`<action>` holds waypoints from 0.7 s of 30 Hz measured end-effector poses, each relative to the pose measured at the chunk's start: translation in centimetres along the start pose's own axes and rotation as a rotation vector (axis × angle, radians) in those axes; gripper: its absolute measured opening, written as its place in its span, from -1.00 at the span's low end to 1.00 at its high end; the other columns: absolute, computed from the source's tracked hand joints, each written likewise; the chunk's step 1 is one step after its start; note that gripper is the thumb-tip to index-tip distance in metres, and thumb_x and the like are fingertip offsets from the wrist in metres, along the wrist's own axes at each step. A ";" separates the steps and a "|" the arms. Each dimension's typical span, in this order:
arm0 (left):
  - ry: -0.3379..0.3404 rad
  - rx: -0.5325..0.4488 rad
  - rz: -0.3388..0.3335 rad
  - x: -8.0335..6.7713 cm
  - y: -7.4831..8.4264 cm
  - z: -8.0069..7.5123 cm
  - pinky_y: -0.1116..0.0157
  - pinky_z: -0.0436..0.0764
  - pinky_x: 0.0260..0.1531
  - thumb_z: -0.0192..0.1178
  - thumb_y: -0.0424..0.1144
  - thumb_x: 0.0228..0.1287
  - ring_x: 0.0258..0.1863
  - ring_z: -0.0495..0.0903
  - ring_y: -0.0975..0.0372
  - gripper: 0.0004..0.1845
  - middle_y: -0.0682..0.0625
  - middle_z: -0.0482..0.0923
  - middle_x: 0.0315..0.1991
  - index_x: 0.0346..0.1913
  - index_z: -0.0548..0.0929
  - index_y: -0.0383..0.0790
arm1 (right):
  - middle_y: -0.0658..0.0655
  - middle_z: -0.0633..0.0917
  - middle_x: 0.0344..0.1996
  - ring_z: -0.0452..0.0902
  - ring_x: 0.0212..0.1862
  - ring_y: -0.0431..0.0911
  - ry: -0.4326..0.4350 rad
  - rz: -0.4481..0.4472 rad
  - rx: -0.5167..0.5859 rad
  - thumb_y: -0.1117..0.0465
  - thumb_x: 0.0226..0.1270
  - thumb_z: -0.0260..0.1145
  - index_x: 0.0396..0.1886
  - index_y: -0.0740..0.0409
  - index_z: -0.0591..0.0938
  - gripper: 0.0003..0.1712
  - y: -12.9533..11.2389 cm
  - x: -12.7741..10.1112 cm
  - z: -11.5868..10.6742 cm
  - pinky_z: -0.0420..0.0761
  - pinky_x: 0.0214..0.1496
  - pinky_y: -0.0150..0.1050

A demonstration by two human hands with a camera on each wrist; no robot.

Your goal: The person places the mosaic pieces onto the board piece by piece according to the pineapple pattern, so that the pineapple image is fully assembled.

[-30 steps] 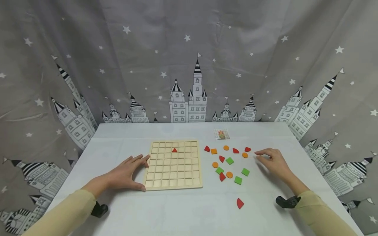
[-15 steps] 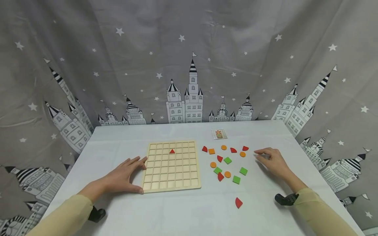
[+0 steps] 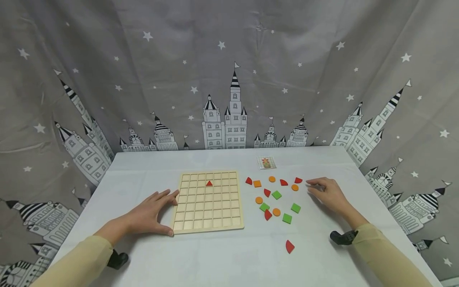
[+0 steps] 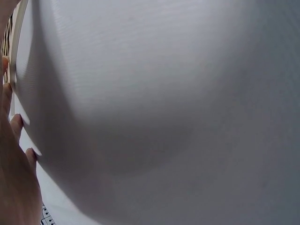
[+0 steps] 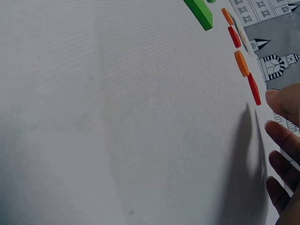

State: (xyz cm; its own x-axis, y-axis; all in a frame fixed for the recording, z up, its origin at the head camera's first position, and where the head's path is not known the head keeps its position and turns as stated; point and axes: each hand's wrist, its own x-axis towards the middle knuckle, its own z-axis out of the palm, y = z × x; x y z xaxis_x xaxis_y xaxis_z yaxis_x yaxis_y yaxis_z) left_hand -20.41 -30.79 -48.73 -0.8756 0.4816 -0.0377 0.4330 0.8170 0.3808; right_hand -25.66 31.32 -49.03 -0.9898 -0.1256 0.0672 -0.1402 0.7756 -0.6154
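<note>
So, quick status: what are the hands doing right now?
Left hand open, steadying wooden grid board. Right hand open, empty, beside red piece. Nothing between them.

Board (image 3: 208, 202): square wooden grid tray, pale, lying flat on the table left of centre, near the front edge. Left hand (image 3: 147, 215) rests against its left edge, fingers spread, thumb at the front-left corner.
Triangle (image 3: 209, 183): red, seated in a cell of the second row from the far edge, about mid-width.
Red piece (image 3: 298, 180): quarter-round, flat on the table, right of the board, far-right end of the loose pieces. Right hand (image 3: 328, 193) lies just beside it, fingertips not touching.
Orange disc (image 3: 295, 187): round, flat, just in front of the red piece.
</note>
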 end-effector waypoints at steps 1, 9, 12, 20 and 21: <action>0.000 0.003 -0.001 0.0 0.0 0.0 -0.27 -0.03 0.51 0.39 0.62 -0.33 0.55 0.07 -0.21 0.01 -0.05 0.15 0.60 0.20 0.49 0.11 | 0.32 0.62 0.19 0.34 0.31 0.27 0.000 -0.002 -0.001 0.13 0.46 0.34 0.23 0.17 0.65 -0.58 0.1 0.2 0.1 0.31 0.37 0.32; 0.016 0.010 0.004 0.0 -0.2 0.2 -0.25 -0.05 0.52 0.40 0.62 -0.35 0.55 0.07 -0.19 0.03 -0.06 0.14 0.60 0.21 0.49 0.09 | 0.30 0.65 0.14 0.37 0.27 0.26 0.026 0.009 -0.041 0.08 0.42 0.37 0.18 0.15 0.68 -0.59 -0.1 2.0 1.1 0.31 0.35 0.31; 0.019 0.008 0.005 -0.1 -0.2 0.3 -0.25 -0.04 0.51 0.41 0.61 -0.34 0.55 0.07 -0.18 0.02 -0.05 0.15 0.60 0.20 0.49 0.09 | 0.30 0.65 0.14 0.36 0.26 0.25 0.032 0.023 -0.052 0.05 0.42 0.38 0.16 0.14 0.70 -0.58 -0.4 2.8 1.4 0.32 0.33 0.29; 0.003 0.005 -0.003 -0.1 0.0 0.3 -0.22 -0.06 0.53 0.36 0.64 -0.31 0.57 0.04 -0.16 0.03 -0.04 0.12 0.61 0.21 0.47 0.07 | 0.30 0.64 0.09 0.34 0.20 0.26 0.049 0.037 -0.107 -0.11 0.34 0.42 0.04 0.13 0.75 -0.53 -1.5 4.0 2.1 0.28 0.27 0.31; 0.001 0.004 -0.002 -0.1 0.1 0.2 -0.22 -0.06 0.53 0.37 0.64 -0.30 0.57 0.04 -0.16 0.03 -0.04 0.13 0.61 0.21 0.47 0.07 | 0.30 0.63 0.08 0.33 0.20 0.26 0.050 0.044 -0.116 -0.12 0.33 0.43 0.03 0.13 0.75 -0.53 -1.6 4.1 2.2 0.28 0.27 0.32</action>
State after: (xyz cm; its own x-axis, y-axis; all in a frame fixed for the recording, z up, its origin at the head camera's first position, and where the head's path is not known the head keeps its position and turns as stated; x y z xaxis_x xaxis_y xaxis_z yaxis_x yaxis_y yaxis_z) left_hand -20.27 -30.70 -48.93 -0.8768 0.4794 -0.0378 0.4318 0.8194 0.3770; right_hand -29.41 28.22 -49.50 -0.9947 -0.0611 0.0827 -0.0955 0.8465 -0.5238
